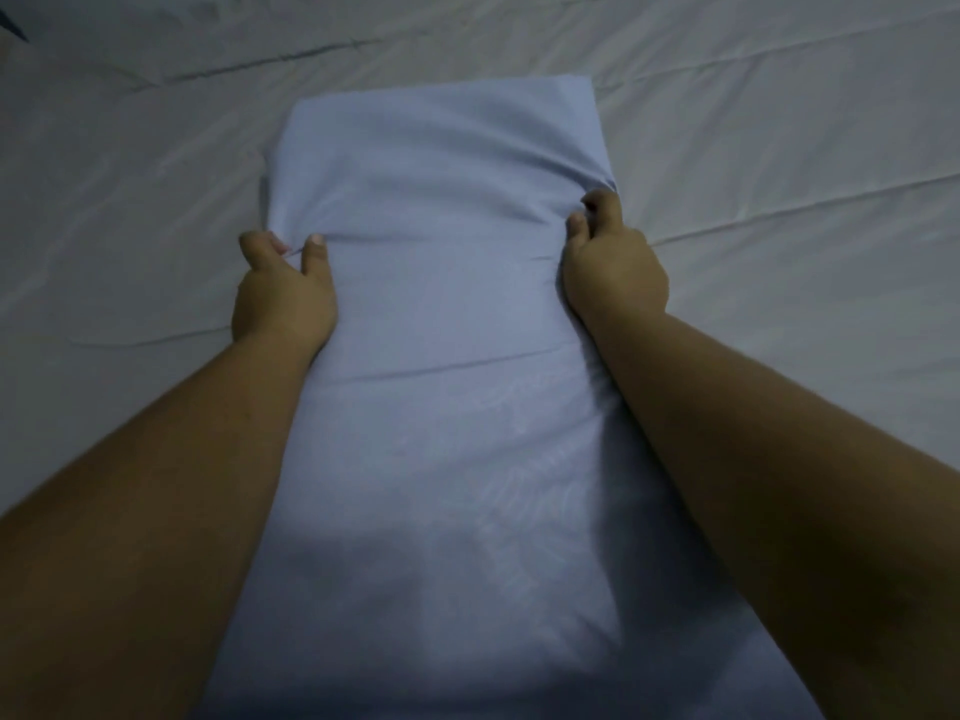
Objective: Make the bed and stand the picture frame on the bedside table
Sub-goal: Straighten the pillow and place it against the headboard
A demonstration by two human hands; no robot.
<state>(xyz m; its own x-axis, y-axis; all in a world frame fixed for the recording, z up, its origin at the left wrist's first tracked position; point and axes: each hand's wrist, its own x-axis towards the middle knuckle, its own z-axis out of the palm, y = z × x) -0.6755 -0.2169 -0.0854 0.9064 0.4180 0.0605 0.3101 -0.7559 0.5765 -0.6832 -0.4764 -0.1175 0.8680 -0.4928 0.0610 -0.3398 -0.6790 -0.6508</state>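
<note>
- A folded pale blue sheet (441, 304) lies lengthwise on the bed (779, 122), a long narrow band running from the bottom edge of the view up to its far end past the middle.
- The bed is covered in a pale grey-white sheet with shallow creases and a long seam line beyond the blue sheet's far left corner.
- The left hand (283, 293) grips the blue sheet's left edge about a third of the way back from its far end; its fingers (316, 254) are clamped on the fabric, thumb on top, the other fingers curled under the edge.
- The right hand (613, 267) grips the blue sheet's right edge, slightly farther along than the left hand; its fingers (597, 207) are closed on a pinch of cloth.
- Tension wrinkles run across the blue sheet between the two hands, and a fold crease crosses it nearer the camera.
- Both bare forearms lie along the blue sheet's long edges.
- The near part of the blue sheet is in shadow.
- A small dark shape at the top left corner, far from the blue sheet, cannot be identified.
</note>
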